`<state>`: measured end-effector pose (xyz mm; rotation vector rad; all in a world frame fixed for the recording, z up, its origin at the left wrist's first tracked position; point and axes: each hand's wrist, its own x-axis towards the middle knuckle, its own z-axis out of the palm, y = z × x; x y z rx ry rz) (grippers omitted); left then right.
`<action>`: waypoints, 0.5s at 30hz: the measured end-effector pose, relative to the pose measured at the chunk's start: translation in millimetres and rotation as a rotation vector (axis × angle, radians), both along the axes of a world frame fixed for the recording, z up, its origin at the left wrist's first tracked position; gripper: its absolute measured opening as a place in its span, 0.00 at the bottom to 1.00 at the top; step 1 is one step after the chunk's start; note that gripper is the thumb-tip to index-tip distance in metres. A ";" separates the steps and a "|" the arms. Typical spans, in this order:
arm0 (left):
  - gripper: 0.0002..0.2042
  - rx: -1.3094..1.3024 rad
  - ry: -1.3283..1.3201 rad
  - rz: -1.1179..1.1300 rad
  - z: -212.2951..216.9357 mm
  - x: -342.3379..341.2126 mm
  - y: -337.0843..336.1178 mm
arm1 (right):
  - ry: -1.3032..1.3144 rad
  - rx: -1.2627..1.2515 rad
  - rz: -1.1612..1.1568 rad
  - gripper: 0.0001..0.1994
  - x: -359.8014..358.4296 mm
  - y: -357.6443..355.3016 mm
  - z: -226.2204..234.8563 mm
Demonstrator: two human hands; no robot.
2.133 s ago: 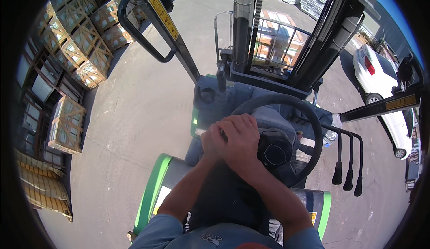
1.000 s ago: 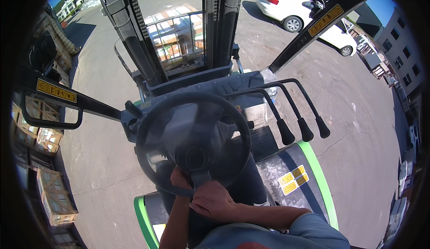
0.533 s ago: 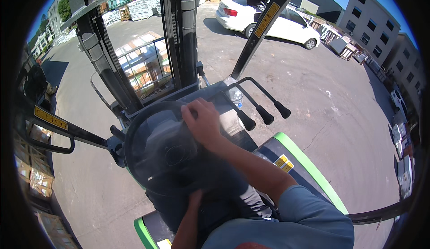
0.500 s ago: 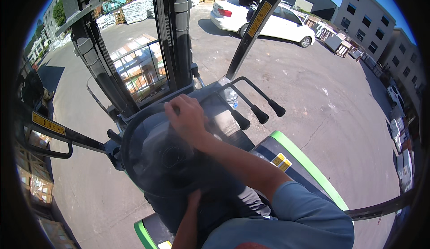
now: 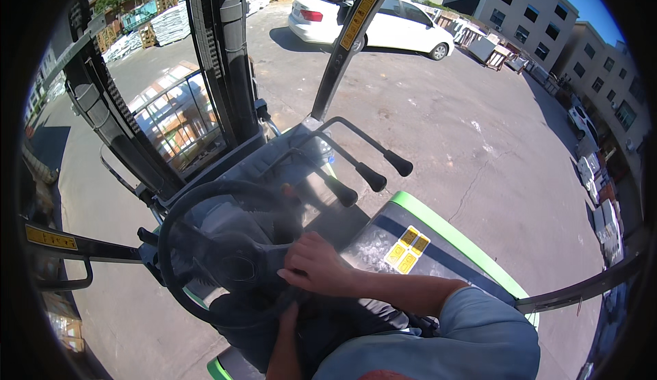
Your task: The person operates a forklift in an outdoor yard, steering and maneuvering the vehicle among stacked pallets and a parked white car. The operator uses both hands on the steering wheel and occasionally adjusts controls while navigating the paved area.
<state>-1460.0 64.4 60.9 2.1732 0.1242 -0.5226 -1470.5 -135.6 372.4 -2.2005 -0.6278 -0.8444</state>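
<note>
I sit at the controls of a forklift with a black steering wheel (image 5: 233,268) before me. My right hand (image 5: 313,264) is closed on the wheel's right side, its fingers curled. My left hand (image 5: 290,313) is beneath the lower right rim; the wheel hides its fingers, so its hold cannot be made out. Three bent levers with black knobs (image 5: 371,177) stand ahead of my right hand, untouched. Beyond the wheel rise the black mast uprights (image 5: 222,58).
A barred load guard (image 5: 181,116) stands between the uprights, with pale crates behind it. Ahead to the right a white car (image 5: 383,24) is parked on the paved yard (image 5: 438,127). Stacked goods (image 5: 606,223) line the right edge. Dark cab posts (image 5: 352,34) frame the view.
My right hand has come from the wheel's far top round to its right side, nearer me, as the wheel turned. The forklift has swung slightly, shifting the car and yard leftward in view.
</note>
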 end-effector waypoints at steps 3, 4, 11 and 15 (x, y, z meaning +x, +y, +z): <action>0.34 0.012 0.019 -0.009 0.1 3.1 -8.7 | -0.170 0.171 -0.126 0.09 82.2 1.3 50.1; 0.34 0.014 0.026 -0.017 0.9 3.0 -12.9 | -0.238 0.280 -0.153 0.08 107.8 25.9 66.5; 0.32 0.023 -0.011 -0.049 7.9 2.4 -31.4 | -0.236 0.109 0.264 0.11 57.1 198.7 54.5; 0.31 -0.016 -0.038 -0.034 4.3 1.1 -51.7 | -0.117 0.150 0.380 0.09 -18.6 71.1 -16.2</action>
